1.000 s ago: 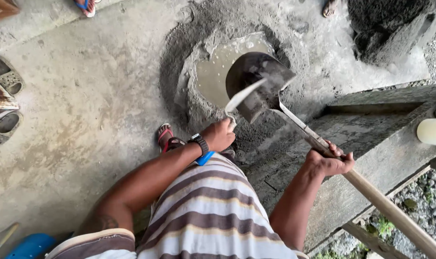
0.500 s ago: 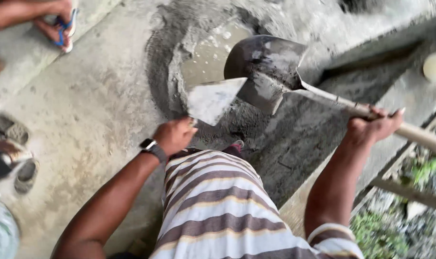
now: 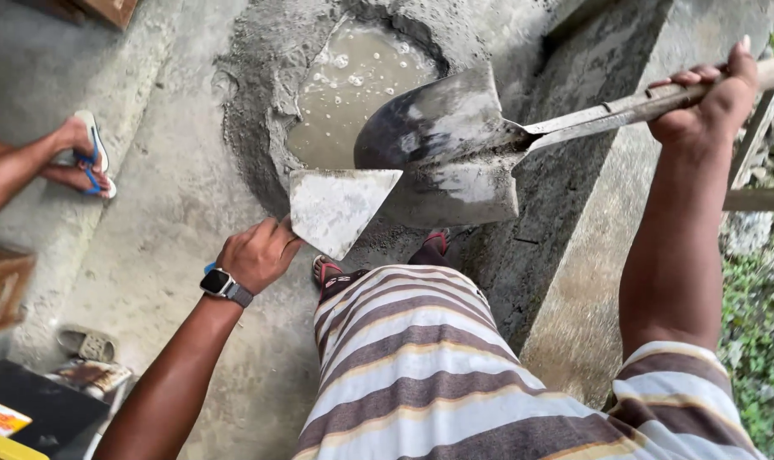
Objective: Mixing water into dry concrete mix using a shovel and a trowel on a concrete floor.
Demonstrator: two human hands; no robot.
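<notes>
Head view: left hand (image 3: 257, 253), at seven o'clock, has its fingers wrapped round the handle of a grey triangular steel trowel (image 3: 337, 207), whose blade touches the grey, mortar-smeared metal shovel blade (image 3: 446, 149) at centre. Right hand (image 3: 706, 98), at two o'clock, clenches the shovel's shaft. A ring of grey cement holding a pool of cloudy water (image 3: 353, 77) lies at twelve o'clock.

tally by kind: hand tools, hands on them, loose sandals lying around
Hand tools: 2, the trowel and the shovel
Hands gripping tools: 2, the left hand and the right hand
Loose sandals: 1, the sandal at lower left
Total: 5
</notes>
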